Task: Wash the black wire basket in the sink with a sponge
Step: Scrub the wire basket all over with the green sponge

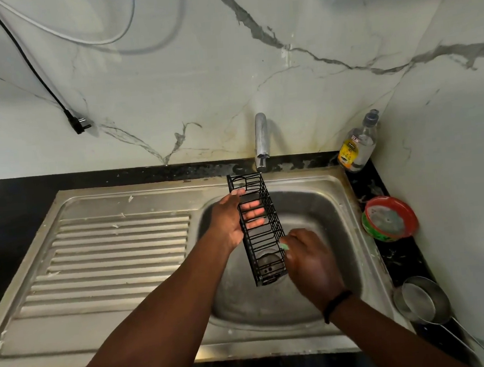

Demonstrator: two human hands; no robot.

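Basket work over the steel sink (339, 204): the long black wire basket (258, 228) is tilted above the basin's back edge, left hand (232, 222) clasping its side to steady it — right hand (309, 262) pinching a green sponge (284, 247) against its near end.

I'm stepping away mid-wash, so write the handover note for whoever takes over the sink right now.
Left hand: holds the black wire basket by its long left side, fingers showing through the wires, basket tilted over the sink bowl.
Right hand: grips a green sponge, only a corner showing, against the basket's lower right side.
Tap: no water visible running.
Done: basket is in the sink and scrubbing is under way; how much has been scrubbed cannot be told.
Left: finish scrubbing every side, then rinse.
Nearby: soap bottle, red-rimmed bowl and steel strainer on the right counter.
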